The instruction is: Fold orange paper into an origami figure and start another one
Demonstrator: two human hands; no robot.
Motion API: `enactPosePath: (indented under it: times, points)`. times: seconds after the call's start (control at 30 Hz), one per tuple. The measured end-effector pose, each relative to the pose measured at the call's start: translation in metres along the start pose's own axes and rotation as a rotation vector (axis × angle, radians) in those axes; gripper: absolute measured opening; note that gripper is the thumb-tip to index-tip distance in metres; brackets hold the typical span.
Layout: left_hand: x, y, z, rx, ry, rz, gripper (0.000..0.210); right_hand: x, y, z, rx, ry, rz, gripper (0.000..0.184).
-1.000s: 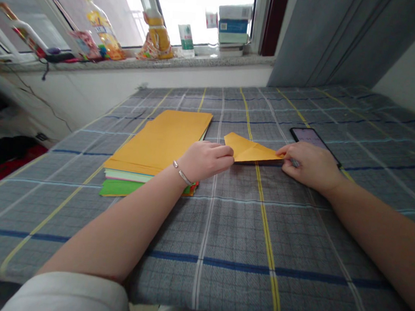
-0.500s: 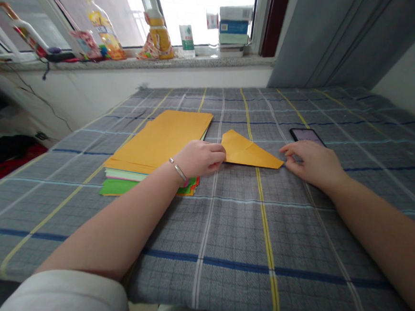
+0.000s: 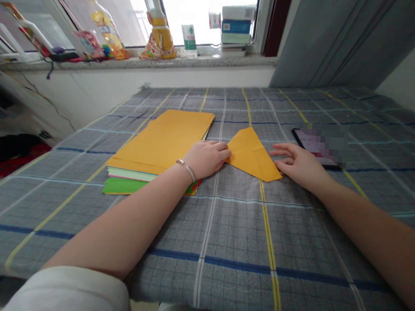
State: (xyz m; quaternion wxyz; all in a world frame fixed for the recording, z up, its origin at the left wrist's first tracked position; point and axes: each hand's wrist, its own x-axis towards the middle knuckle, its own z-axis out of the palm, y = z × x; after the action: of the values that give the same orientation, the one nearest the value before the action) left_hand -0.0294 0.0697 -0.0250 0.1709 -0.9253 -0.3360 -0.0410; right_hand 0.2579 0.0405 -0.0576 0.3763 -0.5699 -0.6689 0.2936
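Observation:
A folded piece of orange paper [image 3: 253,155] lies on the checked cloth between my two hands, with a crease across its middle. My left hand [image 3: 209,156], with a silver bangle at the wrist, has its fingers closed on the paper's left corner. On the other side, my right hand [image 3: 295,165] is by the right edge, fingers stretched out and apart, the thumb close to the right corner. Whether that thumb touches the paper I cannot tell. To the left is a stack of orange sheets [image 3: 169,135] above green sheets [image 3: 124,186] and other colours, partly behind my left hand and forearm.
Beyond my right hand lies a phone [image 3: 312,147] with its screen lit. Along the windowsill [image 3: 128,64] stand an orange drink bottle [image 3: 107,30], a yellow container [image 3: 162,37], a green-and-white packet [image 3: 189,39] and stacked boxes [image 3: 236,27]. A grey curtain [image 3: 320,40] hangs at the right.
The folded paper has turned, its right part swinging toward me and its upper edge rising. My right hand has moved slightly left and opened more, uncovering more of the phone. My left hand keeps its hold.

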Motion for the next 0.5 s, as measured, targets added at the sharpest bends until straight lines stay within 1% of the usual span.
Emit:
enactPosePath:
  times: [0.07,0.13,0.2,0.27,0.3,0.4,0.5]
  points:
    - [0.002,0.008,0.002,-0.041,0.006,-0.056,0.026,-0.002,-0.002,0.002,0.082,-0.045,0.036,0.052]
    - [0.003,0.018,0.003,-0.109,0.010,-0.126,0.032,-0.004,-0.006,0.002,0.090,-0.068,0.022,0.053]
    - [0.004,0.030,0.003,-0.173,-0.014,-0.156,0.038,-0.006,-0.009,0.001,0.040,-0.087,-0.016,0.053]
    - [0.004,0.041,0.003,-0.185,-0.032,-0.227,0.047,-0.007,-0.012,0.000,-0.044,-0.112,-0.070,0.053]
    - [0.004,0.045,0.003,-0.195,-0.049,-0.238,0.052,-0.007,-0.013,-0.001,-0.100,-0.119,-0.104,0.054]
    - [0.005,0.051,0.006,-0.211,-0.062,-0.196,0.057,-0.006,-0.012,-0.001,-0.309,-0.080,-0.239,0.053]
    - [0.009,0.048,0.007,-0.188,-0.027,-0.115,0.052,-0.002,-0.009,0.000,-0.487,-0.051,-0.386,0.046]
